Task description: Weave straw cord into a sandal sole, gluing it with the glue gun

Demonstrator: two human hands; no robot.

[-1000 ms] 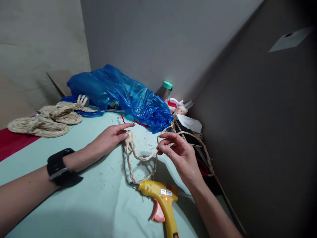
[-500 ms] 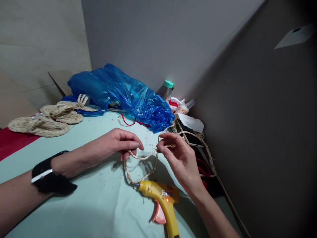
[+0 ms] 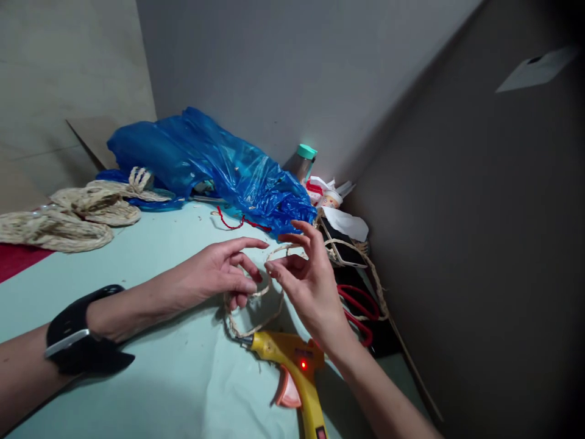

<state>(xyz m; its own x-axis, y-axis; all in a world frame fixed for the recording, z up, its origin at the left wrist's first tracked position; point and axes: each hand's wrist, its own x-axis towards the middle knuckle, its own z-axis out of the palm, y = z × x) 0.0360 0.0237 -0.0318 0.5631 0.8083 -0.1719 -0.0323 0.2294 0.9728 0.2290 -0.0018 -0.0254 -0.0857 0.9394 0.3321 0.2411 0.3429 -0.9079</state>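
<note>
A thin braided straw cord [image 3: 262, 326] loops between my two hands above the pale green tabletop. My left hand [image 3: 228, 274] pinches the cord between thumb and lower fingers, its index finger stretched out. My right hand [image 3: 306, 280] holds another stretch of the cord at thumb and fingertip, with its upper fingers raised. Just below lies a yellow hot glue gun [image 3: 278, 349], its red light lit and its nozzle close to the cord's lower loop. More cord runs off to the right, past a phone-like flat device [image 3: 342, 247].
Braided straw pieces [image 3: 59, 222] lie at the left on a red surface. A crumpled blue plastic bag [image 3: 201, 158] fills the back, near a bottle with a green lid [image 3: 305, 160]. Red-handled scissors [image 3: 361, 305] lie right of my right hand, beside the grey wall [image 3: 457, 244].
My right hand has come nearer my left, and its fingers have lifted and spread. The left index finger has stretched out. The view has shifted slightly to the right.
</note>
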